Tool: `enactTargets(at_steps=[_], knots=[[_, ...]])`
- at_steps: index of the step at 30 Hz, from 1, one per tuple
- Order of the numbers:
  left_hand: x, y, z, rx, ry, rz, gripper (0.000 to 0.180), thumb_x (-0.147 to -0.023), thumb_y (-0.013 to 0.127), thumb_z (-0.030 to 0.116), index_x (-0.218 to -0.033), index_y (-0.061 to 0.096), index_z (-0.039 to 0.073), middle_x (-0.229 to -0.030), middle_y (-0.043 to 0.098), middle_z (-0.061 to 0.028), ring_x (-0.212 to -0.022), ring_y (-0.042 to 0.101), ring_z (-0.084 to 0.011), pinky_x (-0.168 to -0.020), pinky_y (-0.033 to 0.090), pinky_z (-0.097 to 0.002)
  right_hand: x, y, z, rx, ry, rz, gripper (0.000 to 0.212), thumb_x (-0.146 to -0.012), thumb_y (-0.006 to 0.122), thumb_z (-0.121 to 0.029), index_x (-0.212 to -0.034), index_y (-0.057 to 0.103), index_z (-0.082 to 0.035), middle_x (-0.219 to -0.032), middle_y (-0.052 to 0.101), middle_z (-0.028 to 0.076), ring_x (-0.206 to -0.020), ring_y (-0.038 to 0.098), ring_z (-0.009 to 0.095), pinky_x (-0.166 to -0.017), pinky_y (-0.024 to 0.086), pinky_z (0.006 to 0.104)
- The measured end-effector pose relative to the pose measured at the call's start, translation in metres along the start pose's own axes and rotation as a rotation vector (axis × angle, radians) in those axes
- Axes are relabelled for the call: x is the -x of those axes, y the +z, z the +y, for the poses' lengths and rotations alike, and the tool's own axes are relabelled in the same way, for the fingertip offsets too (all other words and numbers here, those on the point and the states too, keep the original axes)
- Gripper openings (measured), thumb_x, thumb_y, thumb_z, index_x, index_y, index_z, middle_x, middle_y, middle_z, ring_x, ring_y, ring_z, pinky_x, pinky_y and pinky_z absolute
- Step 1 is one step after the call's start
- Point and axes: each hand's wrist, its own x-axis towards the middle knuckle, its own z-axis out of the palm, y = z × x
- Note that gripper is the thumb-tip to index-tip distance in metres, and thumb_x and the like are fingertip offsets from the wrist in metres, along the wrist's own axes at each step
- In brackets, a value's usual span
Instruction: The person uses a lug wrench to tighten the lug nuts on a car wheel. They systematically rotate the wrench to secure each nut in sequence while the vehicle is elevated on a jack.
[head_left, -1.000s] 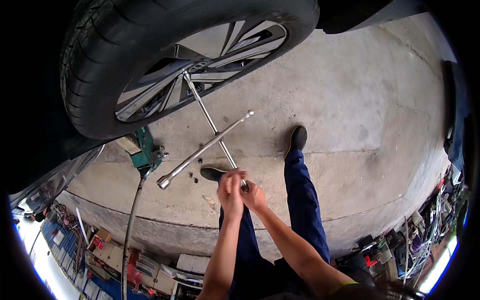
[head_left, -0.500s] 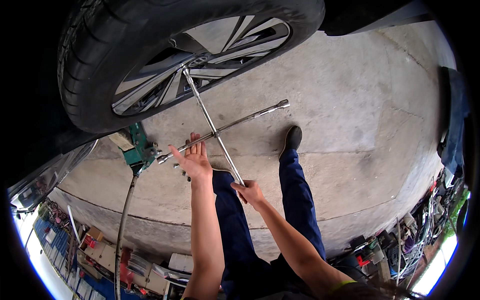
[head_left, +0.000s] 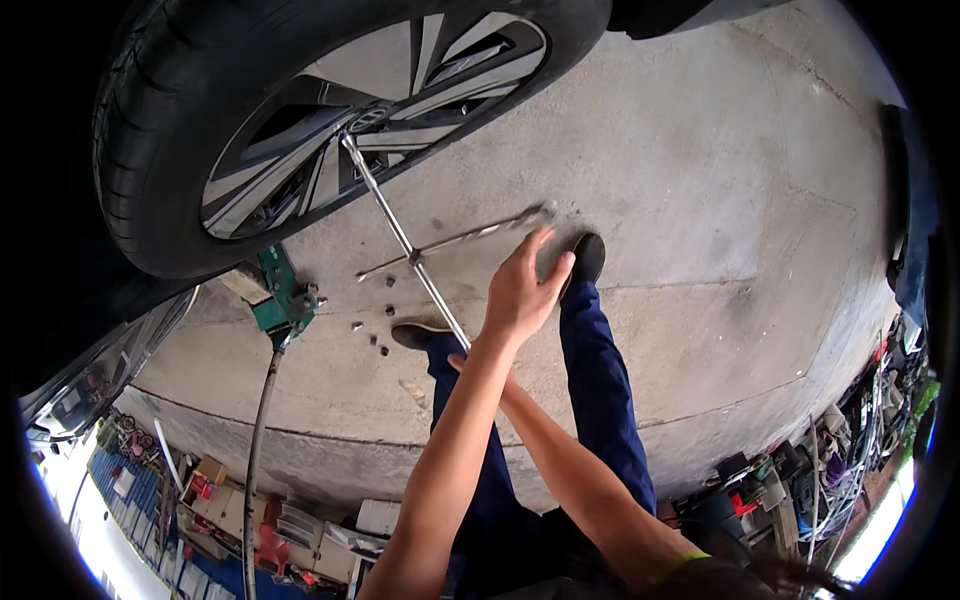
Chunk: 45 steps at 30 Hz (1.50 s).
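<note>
A chrome four-way lug wrench (head_left: 439,298) has its far socket end at the hub area of the wheel (head_left: 318,180), which has grey and black spokes. Its crossbar looks smeared by motion. My left hand (head_left: 527,288) is raised near the crossbar's right end, fingers stretched out and thumb apart, holding nothing. At the wrench's near end is my right hand (head_left: 459,363), closed round the shaft. My left forearm crosses in front and covers most of that hand. Several small dark lug nuts (head_left: 385,350) lie on the floor left of the wrench.
A green floor jack (head_left: 277,300) stands under the car left of the wheel, its long handle (head_left: 256,440) reaching toward me. My shoes rest on the concrete floor (head_left: 690,240). Piled parts (head_left: 790,480) line the right, and boxes and shelves (head_left: 230,500) the lower left.
My left hand has swung right, from the crossbar's left end to its right end. The crossbar has turned about the shaft. My right hand stays at the near end; the view has shifted slightly.
</note>
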Motion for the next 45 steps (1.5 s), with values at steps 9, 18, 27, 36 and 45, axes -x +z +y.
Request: enactTargets(at_steps=[9,18,27,36,45], knots=[[0.128,-0.063,-0.104,0.76,-0.516,0.606,0.058,-0.106,0.044,0.054,-0.132,0.06,0.005,-0.125,0.068,-0.012,-0.113,0.064,-0.0217,-0.105,0.047,-0.0377,0.016,-0.027,-0.031,0.155,0.174,0.111,0.05,-0.084,0.073,-0.051,-0.083,0.068,-0.001,-0.083,0.071,0.022,-0.082,0.07,0.04,-0.074,0.053,0.0486],[0.068,-0.143,-0.182,1.67,-0.459,0.549,0.096,-0.091,0.054,0.075,-0.138,0.046,-0.008,-0.142,0.058,-0.0163,-0.128,0.056,-0.0307,-0.113,0.042,-0.0441,0.009,-0.019,-0.023,0.012,0.21,0.024,0.045,-0.087,0.074,-0.045,-0.077,0.066,-0.002,-0.063,0.065,0.01,-0.059,0.065,0.021,-0.06,0.051,0.0379],[0.05,-0.142,-0.063,1.299,-0.379,1.096,0.053,-0.095,0.064,0.052,-0.107,0.052,0.002,-0.116,0.056,-0.0101,-0.118,0.06,-0.0281,-0.108,0.045,-0.0408,0.009,-0.027,-0.02,0.161,0.197,0.082,0.046,-0.09,0.065,-0.052,-0.087,0.07,-0.006,-0.082,0.073,0.016,-0.082,0.071,0.035,-0.074,0.054,0.0464],[-0.022,0.008,0.0,-0.632,-0.071,-0.52,0.077,-0.095,0.064,0.052,-0.154,0.042,0.007,-0.158,0.039,-0.0266,-0.151,0.033,-0.0361,-0.125,0.017,-0.0576,0.008,0.006,0.001,-0.079,0.047,0.093,0.059,-0.089,0.069,-0.05,-0.133,0.061,-0.012,-0.135,0.064,0.019,-0.126,0.06,0.036,-0.098,0.048,0.047],[0.105,-0.092,-0.093,0.839,-0.567,0.393,0.065,-0.104,0.045,0.057,-0.141,0.055,0.004,-0.134,0.065,-0.0119,-0.12,0.063,-0.0234,-0.107,0.047,-0.0368,0.004,-0.059,-0.029,0.148,0.275,0.058,0.047,-0.084,0.07,-0.051,-0.089,0.077,-0.004,-0.085,0.073,0.024,-0.085,0.072,0.041,-0.078,0.056,0.0483]])
